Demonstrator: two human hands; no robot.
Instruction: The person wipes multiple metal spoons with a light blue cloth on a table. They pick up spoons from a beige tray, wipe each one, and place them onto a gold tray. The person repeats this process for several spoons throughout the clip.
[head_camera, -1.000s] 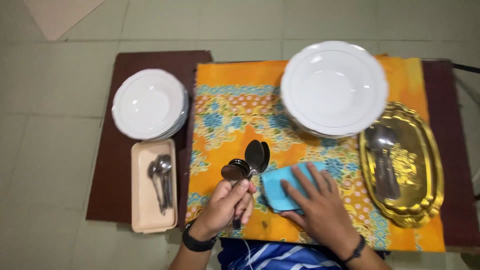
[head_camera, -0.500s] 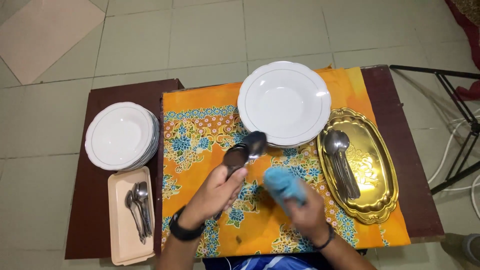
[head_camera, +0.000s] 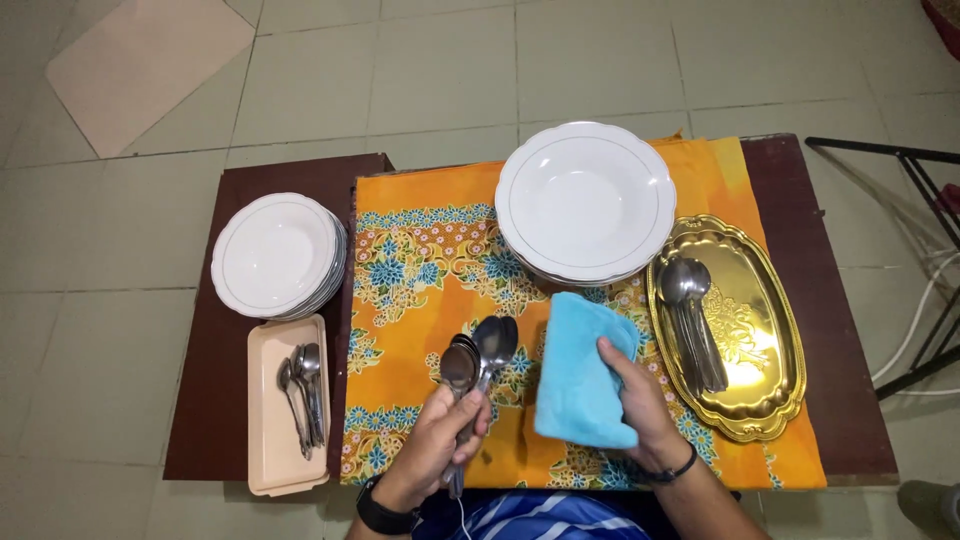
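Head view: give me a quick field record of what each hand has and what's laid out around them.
left hand: grips a bunch of spoons by the handles, bowls up
right hand: holds a blue cloth, hanging open
cloth to spoons: apart, side by side
table cover: orange floral cloth
far centre: stack of white plates
right: gold tray with spoons lying in it
left: second stack of white plates; beige tray holding a few spoons

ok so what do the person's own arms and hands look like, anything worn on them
Both forearms are bare, with no sleeves in view. The left hand has a chunky black watch at its wrist. The right hand has a thin dark band around its wrist. No gloves and no rings are visible.
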